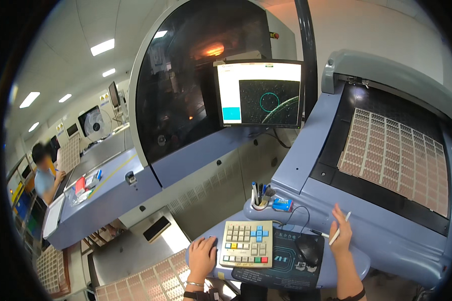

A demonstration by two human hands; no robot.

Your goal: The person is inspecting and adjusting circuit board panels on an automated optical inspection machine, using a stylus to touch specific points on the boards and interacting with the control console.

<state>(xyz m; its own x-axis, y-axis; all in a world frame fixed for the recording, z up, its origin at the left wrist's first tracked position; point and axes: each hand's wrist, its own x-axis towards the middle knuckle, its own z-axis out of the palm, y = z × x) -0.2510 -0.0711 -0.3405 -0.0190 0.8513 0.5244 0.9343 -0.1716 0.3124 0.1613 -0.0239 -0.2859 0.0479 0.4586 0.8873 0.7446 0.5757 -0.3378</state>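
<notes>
Your right hand (342,232) pinches one white pen (339,230) between thumb and fingers, its tip tilted up toward the one grid panel of copper-coloured parts (397,155) lying on the machine bed beyond the grip. Just left of that grip sits one black mouse (308,249) on its mat. Your left hand (202,257) lies loose, grasping nothing, fingertips at the left edge of one beige keypad (247,244). Beyond the keypad stand one pen cup (259,202) and one monitor (259,93). One second panel (150,283) lies below your left hand.
</notes>
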